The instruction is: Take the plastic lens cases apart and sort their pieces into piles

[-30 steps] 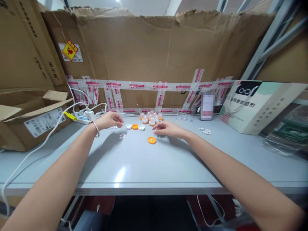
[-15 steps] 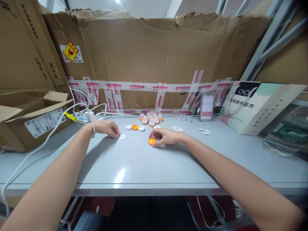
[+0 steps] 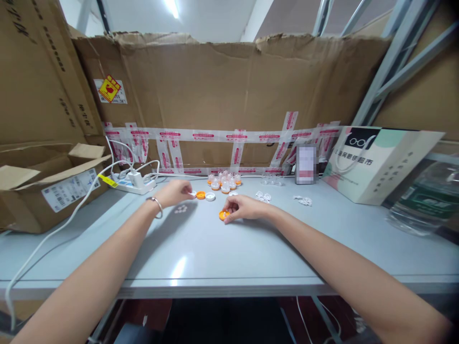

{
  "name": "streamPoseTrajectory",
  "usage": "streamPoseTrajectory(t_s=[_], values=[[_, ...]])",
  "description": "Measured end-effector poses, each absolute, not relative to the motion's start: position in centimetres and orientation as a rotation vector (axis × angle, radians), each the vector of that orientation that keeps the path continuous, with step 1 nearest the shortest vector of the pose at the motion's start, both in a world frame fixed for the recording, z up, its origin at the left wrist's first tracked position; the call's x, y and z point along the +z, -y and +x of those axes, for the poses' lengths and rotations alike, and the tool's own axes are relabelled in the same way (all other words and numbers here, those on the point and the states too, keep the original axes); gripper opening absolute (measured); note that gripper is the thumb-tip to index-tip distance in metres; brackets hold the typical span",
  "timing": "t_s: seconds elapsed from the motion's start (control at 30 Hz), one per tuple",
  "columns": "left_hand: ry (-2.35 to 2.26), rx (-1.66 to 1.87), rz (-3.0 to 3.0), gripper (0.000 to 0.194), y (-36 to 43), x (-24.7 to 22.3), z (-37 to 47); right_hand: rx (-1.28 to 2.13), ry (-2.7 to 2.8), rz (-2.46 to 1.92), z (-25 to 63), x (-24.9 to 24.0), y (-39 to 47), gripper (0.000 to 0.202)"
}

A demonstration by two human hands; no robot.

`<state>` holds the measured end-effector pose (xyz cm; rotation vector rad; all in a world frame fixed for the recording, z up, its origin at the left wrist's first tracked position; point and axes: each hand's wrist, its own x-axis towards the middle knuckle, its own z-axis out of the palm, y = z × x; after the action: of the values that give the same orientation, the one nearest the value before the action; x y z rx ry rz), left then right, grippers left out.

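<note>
My right hand pinches an orange round cap low over the table. A small pale piece shows in the middle of that cap. My left hand has its fingertips pressed together at the left white cap, partly covering it. Whatever lies between those fingertips is hidden. Beside it in the row are another orange cap and a white cap. Small white pieces lie in the shadow below my left hand. One more white cap shows partly behind my right hand.
Clear-domed pieces on orange and white bases cluster at the back. Clear parts and white lacy pieces lie to the right, near a phone. A power strip and open carton stand left; a paper bag stands right.
My left hand has moved right and away from me, from the small white pieces to the left white cap. My right hand keeps the orange cap nearly in place. The view has tilted up slightly.
</note>
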<state>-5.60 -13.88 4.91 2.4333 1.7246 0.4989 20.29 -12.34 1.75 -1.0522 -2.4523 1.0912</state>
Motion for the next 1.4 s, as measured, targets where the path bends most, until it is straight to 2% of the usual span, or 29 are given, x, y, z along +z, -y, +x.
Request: streamPoseTrajectory(t_s=[0.1,0.27,0.67,1.0,1.4], values=[[-1.241,0.613,2.682,0.019,15.0,3.8,-1.6,1.115,2.403,-1.032,20.0,1.2,12.0,0.046],[-0.985,0.540,2.988,0.014,16.1,2.6,1.4,1.157,2.394,-0.980,19.8,1.1,12.0,0.043],[-0.981,0.283,3.396,0.022,16.1,2.2,1.1,1.218,2.330,-0.891,19.7,0.7,12.5,0.038],[-0.999,0.317,3.529,0.019,16.7,2.0,1.2,1.075,2.294,-0.894,19.7,0.2,13.7,0.041],[-0.976,0.349,3.511,0.023,16.7,1.9,1.1,1.060,2.318,-0.889,19.7,0.7,14.4,0.036]])
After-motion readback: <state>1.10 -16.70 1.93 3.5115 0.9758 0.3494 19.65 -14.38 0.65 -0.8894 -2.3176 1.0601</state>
